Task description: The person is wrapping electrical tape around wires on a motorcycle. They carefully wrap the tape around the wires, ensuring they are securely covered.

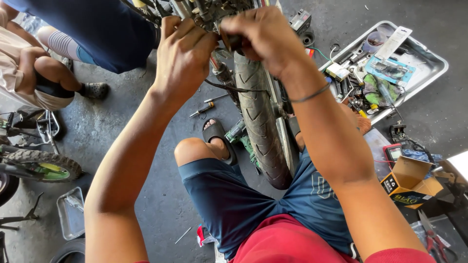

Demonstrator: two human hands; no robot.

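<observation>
The right hand (265, 36) is curled tight around a small dark part (233, 43) at the top of the motorcycle's front end, fingers closed on it. The left hand (184, 56) sits just beside it, fingers bent and pressed into the tangle of metal fittings and cables (214, 17) there; whether it actually grips anything I cannot tell. A thin dark band circles the right wrist (309, 93).

Below both hands the front tyre (261, 124) runs down between the person's knees, upright, with a black cable (229, 87) crossing in front of it. A sandalled foot (218, 139) rests on the concrete floor (146, 141) left of the tyre, a green power tool (240, 134) touching close beside it, and a screwdriver (202, 109) lies a little further up.

To the right, a metal tray (431, 68) holds a jumble of tools and packets. Nearer the person stands an open cardboard box (409, 180). At the far left another person crouches (44, 73), near a small wheel (44, 165).
</observation>
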